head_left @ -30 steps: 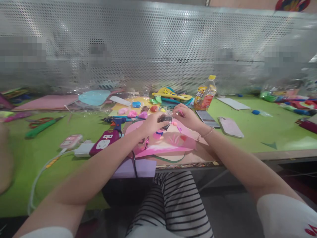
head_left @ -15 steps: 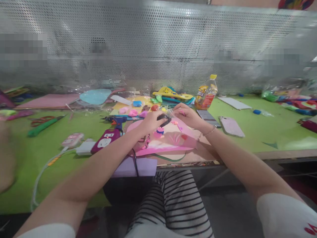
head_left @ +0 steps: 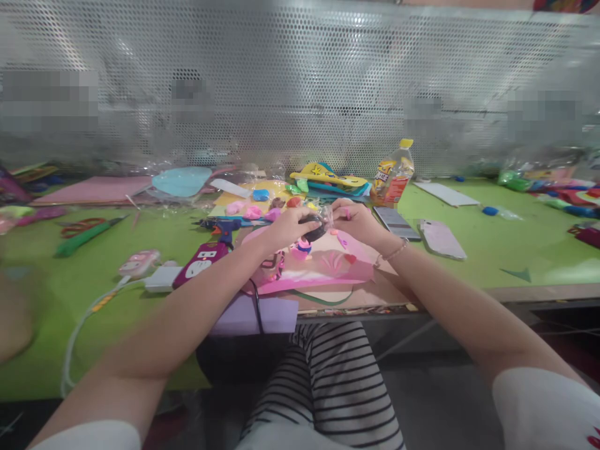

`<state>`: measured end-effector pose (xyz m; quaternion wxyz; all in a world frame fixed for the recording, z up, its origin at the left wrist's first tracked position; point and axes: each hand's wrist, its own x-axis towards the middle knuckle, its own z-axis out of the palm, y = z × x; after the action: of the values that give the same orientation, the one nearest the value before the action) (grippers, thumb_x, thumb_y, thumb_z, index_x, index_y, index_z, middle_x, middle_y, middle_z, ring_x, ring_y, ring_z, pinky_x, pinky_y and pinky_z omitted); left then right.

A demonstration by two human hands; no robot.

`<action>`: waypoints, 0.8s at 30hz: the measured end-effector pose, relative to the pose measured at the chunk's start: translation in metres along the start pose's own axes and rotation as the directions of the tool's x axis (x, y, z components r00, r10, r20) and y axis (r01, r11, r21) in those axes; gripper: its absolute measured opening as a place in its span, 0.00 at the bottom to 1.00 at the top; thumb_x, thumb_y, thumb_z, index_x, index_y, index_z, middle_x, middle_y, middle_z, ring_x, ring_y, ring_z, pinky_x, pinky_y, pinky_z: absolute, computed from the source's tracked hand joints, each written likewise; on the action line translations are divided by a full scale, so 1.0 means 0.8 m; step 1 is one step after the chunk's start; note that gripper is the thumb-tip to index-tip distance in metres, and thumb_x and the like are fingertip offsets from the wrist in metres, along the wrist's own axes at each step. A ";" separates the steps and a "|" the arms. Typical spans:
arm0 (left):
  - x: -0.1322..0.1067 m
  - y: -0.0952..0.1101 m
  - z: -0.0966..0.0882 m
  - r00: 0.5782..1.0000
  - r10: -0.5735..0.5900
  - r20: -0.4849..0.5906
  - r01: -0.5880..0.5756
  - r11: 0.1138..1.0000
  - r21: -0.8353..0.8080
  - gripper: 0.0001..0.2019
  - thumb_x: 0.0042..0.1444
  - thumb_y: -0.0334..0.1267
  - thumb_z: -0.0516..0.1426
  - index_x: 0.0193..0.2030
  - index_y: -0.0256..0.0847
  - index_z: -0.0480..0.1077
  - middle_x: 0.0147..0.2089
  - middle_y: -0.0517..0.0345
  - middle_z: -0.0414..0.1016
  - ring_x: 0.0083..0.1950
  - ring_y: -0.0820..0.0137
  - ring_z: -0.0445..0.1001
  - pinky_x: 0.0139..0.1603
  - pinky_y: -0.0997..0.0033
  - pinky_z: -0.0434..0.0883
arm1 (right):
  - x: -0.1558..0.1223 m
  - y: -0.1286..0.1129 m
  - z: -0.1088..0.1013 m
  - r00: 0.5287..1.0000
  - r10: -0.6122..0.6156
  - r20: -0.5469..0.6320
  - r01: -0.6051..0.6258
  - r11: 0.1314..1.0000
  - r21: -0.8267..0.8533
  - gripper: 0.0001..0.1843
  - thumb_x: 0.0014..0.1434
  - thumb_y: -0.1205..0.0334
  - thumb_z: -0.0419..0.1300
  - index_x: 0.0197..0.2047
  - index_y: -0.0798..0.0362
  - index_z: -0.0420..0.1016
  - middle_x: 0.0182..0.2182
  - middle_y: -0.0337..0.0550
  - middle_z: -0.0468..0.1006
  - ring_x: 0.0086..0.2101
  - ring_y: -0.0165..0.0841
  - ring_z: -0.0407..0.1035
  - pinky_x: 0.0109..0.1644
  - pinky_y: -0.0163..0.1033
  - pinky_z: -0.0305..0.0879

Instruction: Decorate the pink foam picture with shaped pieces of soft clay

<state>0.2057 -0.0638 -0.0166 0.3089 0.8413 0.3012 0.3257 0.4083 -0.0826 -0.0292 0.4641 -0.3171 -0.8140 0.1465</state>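
Observation:
My left hand [head_left: 287, 226] is closed round a lump of black modelling clay [head_left: 315, 227] wrapped in clear plastic. My right hand [head_left: 355, 221] pinches the clear plastic wrapper [head_left: 327, 217] at the lump's right side, its fingertips partly hidden. Both hands are above a pink paper sheet [head_left: 323, 273] with small coloured clay shapes on it. Just under the black lump sits a pink and blue clay figure [head_left: 301, 251]. Behind my hands lie several clay lumps in pink, blue and red, among them a blue one [head_left: 261, 195].
On the left are a glue gun [head_left: 226, 229], a purple case [head_left: 200, 265], scissors [head_left: 80, 227] and a green cutter [head_left: 89, 237]. A drink bottle [head_left: 392, 178] stands behind my right hand, with phones [head_left: 441, 239] beside it. At far left a blurred arm [head_left: 14, 312] shows.
The black lump has turned a little and shows more of itself. My right hand has shifted slightly down and now bunches the clear plastic beside it.

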 end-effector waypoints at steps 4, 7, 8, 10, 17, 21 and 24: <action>0.000 0.000 0.001 1.000 -0.024 -0.010 0.022 0.983 -0.182 0.08 0.54 0.36 0.56 0.39 0.35 0.72 0.35 0.56 0.75 0.36 0.72 0.71 0.40 0.70 0.68 | 0.003 -0.005 0.003 0.998 0.046 -0.045 -0.044 0.999 0.031 0.13 0.52 0.54 0.64 0.22 0.52 0.73 0.29 0.40 0.71 0.31 0.31 0.67 0.36 0.38 0.65; 0.002 -0.002 0.002 0.998 -0.049 -0.043 0.036 0.966 -0.256 0.08 0.53 0.36 0.58 0.38 0.34 0.72 0.33 0.57 0.74 0.33 0.73 0.71 0.36 0.71 0.68 | 0.005 -0.006 0.000 0.997 0.054 -0.060 -0.054 0.998 -0.009 0.10 0.52 0.58 0.63 0.23 0.52 0.72 0.29 0.40 0.69 0.31 0.31 0.65 0.35 0.37 0.63; 0.003 -0.002 0.002 0.997 -0.059 -0.056 0.042 0.965 -0.258 0.08 0.52 0.35 0.58 0.38 0.34 0.72 0.33 0.57 0.73 0.31 0.73 0.70 0.34 0.71 0.68 | 0.005 -0.007 -0.002 0.996 0.052 -0.067 -0.054 0.998 -0.039 0.10 0.52 0.60 0.62 0.22 0.53 0.71 0.29 0.40 0.69 0.30 0.30 0.65 0.34 0.37 0.62; 0.004 0.000 -0.001 0.994 -0.079 -0.075 0.060 0.970 -0.234 0.08 0.52 0.34 0.58 0.39 0.34 0.72 0.33 0.57 0.73 0.30 0.74 0.70 0.33 0.72 0.67 | 0.006 -0.010 -0.004 0.996 0.034 -0.085 -0.043 0.993 -0.109 0.10 0.52 0.63 0.61 0.21 0.53 0.68 0.28 0.39 0.68 0.29 0.29 0.63 0.32 0.36 0.60; 0.000 0.005 -0.007 0.992 -0.041 -0.120 0.046 0.998 0.035 0.11 0.44 0.34 0.64 0.37 0.36 0.73 0.36 0.57 0.75 0.38 0.68 0.73 0.40 0.68 0.67 | 0.003 -0.015 0.000 0.997 0.033 -0.071 -0.046 0.980 -0.191 0.14 0.53 0.66 0.59 0.19 0.53 0.60 0.24 0.36 0.63 0.26 0.28 0.59 0.29 0.35 0.56; -0.003 0.004 -0.003 0.994 -0.048 -0.100 0.056 0.995 0.081 0.10 0.45 0.38 0.63 0.34 0.37 0.72 0.31 0.59 0.73 0.34 0.68 0.71 0.34 0.70 0.65 | 0.001 -0.011 0.006 0.998 -0.063 -0.008 0.062 0.992 -0.107 0.13 0.58 0.60 0.57 0.23 0.52 0.65 0.31 0.41 0.68 0.34 0.32 0.65 0.37 0.37 0.63; -0.003 0.005 -0.001 0.995 -0.061 -0.083 0.064 0.997 0.032 0.10 0.45 0.40 0.62 0.33 0.36 0.72 0.29 0.61 0.72 0.32 0.70 0.69 0.32 0.71 0.63 | -0.002 -0.009 0.008 0.992 -0.122 0.042 0.125 0.986 -0.106 0.18 0.63 0.57 0.52 0.23 0.52 0.65 0.35 0.44 0.67 0.38 0.33 0.65 0.41 0.39 0.63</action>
<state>0.2048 -0.0674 -0.0141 0.2918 0.8226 0.3452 0.3449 0.4004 -0.0886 -0.0296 0.4402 -0.2881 -0.8468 0.0786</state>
